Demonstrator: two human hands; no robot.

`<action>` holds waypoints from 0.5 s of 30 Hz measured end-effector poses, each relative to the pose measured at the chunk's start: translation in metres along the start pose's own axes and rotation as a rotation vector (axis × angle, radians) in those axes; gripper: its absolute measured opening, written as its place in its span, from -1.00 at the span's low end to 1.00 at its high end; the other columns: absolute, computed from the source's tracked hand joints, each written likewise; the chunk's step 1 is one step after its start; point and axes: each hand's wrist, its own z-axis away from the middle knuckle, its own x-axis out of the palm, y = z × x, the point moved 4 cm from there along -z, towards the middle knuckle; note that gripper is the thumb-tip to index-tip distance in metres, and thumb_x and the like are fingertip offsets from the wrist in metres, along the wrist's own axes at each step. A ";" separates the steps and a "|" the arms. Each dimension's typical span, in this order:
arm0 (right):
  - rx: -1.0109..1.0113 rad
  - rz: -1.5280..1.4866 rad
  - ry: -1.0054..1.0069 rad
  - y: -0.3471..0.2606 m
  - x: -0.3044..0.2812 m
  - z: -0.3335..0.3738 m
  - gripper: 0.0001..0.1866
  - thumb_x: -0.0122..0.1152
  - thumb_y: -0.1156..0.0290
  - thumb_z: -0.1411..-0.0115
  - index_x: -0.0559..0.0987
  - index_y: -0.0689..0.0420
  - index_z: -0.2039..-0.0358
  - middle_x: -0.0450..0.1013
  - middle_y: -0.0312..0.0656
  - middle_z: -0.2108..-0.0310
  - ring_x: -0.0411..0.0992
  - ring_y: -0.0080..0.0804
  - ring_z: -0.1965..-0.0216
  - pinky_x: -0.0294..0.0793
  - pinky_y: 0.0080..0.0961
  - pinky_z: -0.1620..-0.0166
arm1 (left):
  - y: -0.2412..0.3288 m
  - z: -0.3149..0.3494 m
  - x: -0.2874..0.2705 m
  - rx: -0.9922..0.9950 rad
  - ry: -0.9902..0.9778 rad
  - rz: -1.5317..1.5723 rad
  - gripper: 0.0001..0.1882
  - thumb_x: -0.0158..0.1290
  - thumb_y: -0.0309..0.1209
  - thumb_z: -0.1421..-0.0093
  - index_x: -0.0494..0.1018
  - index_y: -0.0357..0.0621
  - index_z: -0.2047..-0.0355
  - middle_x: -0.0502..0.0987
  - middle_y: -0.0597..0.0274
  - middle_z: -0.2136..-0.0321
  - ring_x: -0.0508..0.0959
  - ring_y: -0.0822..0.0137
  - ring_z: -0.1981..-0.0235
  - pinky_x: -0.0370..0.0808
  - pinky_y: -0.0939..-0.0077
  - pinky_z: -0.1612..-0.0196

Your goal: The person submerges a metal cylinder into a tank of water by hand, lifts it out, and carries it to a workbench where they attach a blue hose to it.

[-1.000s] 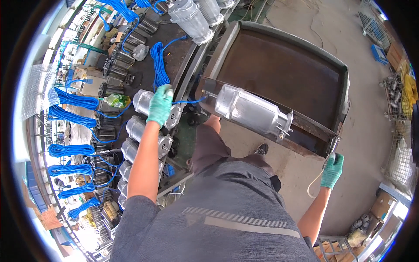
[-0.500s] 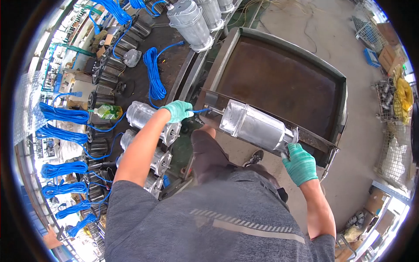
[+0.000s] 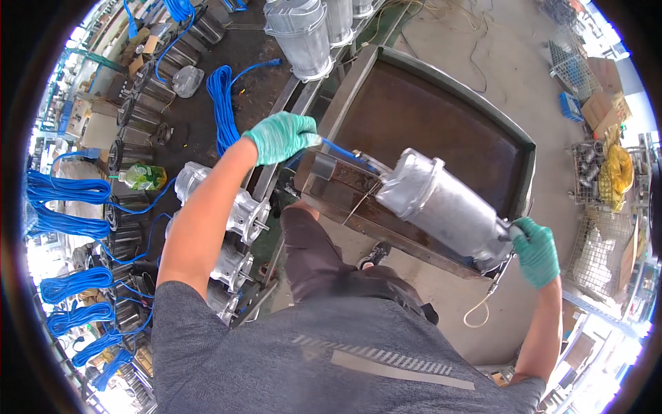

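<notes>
A silver cylindrical motor housing [image 3: 452,203] hangs tilted across the near side of the metal tank [image 3: 488,88]. My right hand [image 3: 536,254], in a green glove, is closed around the narrow fitting at its right end. A blue cable [image 3: 341,150] comes from the housing's left end. My left hand [image 3: 284,139], also gloved in green, pinches this cable and holds it taut beside the tank's left corner. Shallow brown liquid appears to cover the tank's bottom. Whether the housing still touches the tank's edge, I cannot tell.
On the left bench, more silver motors [image 3: 238,214] lie with shafts facing me. Blue cable coils [image 3: 219,103] and a green bottle [image 3: 145,177] are there too. Upright housings [image 3: 300,41] stand beyond. Wire baskets [image 3: 596,252] line the right side. A pale hose loop [image 3: 476,317] hangs below the tank's corner.
The housing has moved right and risen toward me with my right hand. My left hand has shifted slightly up and right, and more blue cable shows between it and the housing.
</notes>
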 end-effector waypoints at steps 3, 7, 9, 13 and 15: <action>0.050 0.065 0.030 -0.008 -0.025 -0.018 -0.80 0.13 0.40 -0.35 0.63 0.28 0.25 0.46 -0.05 0.64 0.43 -0.38 0.60 0.44 -0.37 0.42 | -0.019 -0.017 0.001 -0.007 -0.070 0.067 -0.63 0.08 -0.10 -0.37 0.55 -0.19 0.25 0.59 -0.08 0.41 0.59 -0.09 0.32 0.49 0.09 0.16; 0.119 0.248 0.023 -0.006 -0.030 -0.061 -0.77 0.10 0.33 -0.36 0.62 0.23 0.21 0.53 0.05 0.58 0.55 -0.08 0.52 0.51 -0.21 0.33 | -0.007 -0.052 0.036 0.069 0.010 -0.062 -0.62 0.00 -0.05 -0.40 0.52 -0.14 0.28 0.62 -0.09 0.36 0.60 -0.20 0.24 0.47 -0.05 0.15; 0.116 0.304 -0.024 -0.001 -0.014 -0.088 -0.74 0.08 0.28 -0.36 0.61 0.20 0.23 0.56 0.09 0.50 0.57 0.07 0.40 0.53 -0.10 0.25 | 0.009 -0.067 0.063 0.127 0.050 -0.072 -0.63 -0.03 -0.06 -0.41 0.50 -0.11 0.29 0.61 -0.08 0.35 0.61 -0.18 0.24 0.49 -0.05 0.16; 0.101 0.541 -0.124 0.013 0.030 -0.138 -0.71 0.05 0.18 -0.38 0.58 0.13 0.21 0.60 0.15 0.33 0.58 0.20 0.23 0.55 0.04 0.14 | 0.031 -0.097 0.118 0.251 0.008 -0.116 -0.75 0.04 -0.21 -0.36 0.53 -0.13 0.28 0.61 -0.03 0.33 0.63 -0.10 0.24 0.54 0.02 0.16; 0.030 0.662 -0.173 0.046 0.060 -0.160 -0.70 0.03 0.16 -0.39 0.59 0.13 0.19 0.60 0.15 0.31 0.58 0.21 0.22 0.55 0.04 0.12 | 0.022 -0.106 0.131 0.241 0.060 -0.143 -0.81 0.06 -0.27 -0.32 0.53 -0.12 0.27 0.61 -0.01 0.32 0.63 -0.08 0.24 0.55 0.03 0.16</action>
